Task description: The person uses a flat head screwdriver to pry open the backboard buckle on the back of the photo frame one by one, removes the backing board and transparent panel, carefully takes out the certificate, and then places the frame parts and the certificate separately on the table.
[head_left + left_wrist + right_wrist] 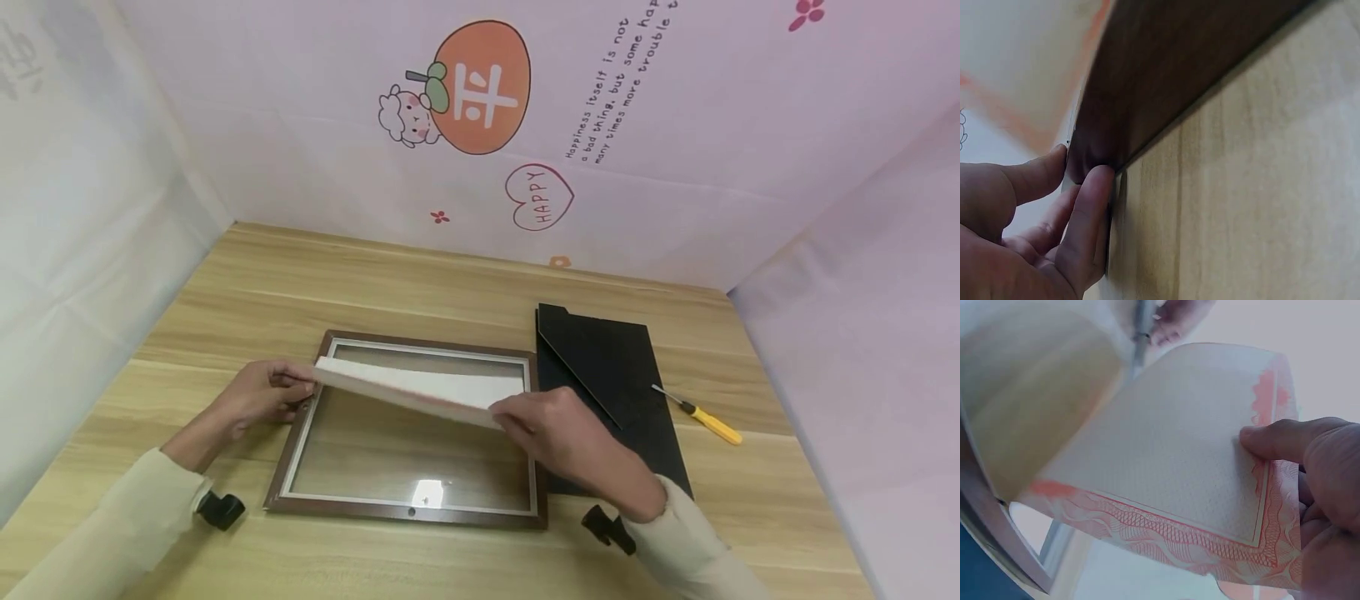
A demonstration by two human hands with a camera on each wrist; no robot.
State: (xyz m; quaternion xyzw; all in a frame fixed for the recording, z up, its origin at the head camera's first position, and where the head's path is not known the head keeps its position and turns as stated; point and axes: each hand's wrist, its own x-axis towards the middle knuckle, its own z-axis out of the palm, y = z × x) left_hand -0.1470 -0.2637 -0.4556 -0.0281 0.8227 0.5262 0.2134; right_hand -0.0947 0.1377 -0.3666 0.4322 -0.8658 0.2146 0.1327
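A certificate sheet with an ornate red border is held tilted above a brown picture frame. My right hand pinches the sheet's right end, thumb on its bordered face in the right wrist view. At the frame's left edge is my left hand, close to the sheet's other end. The left wrist view shows that hand's thumb and fingers gripping the frame's dark side. The frame lies flat, with the wood grain showing through its clear pane.
A black backing board with a stand flap lies against the frame's right side. A screwdriver with a yellow handle rests partly on it, its shaft over the board's edge. Behind the wooden table hangs a printed white cloth.
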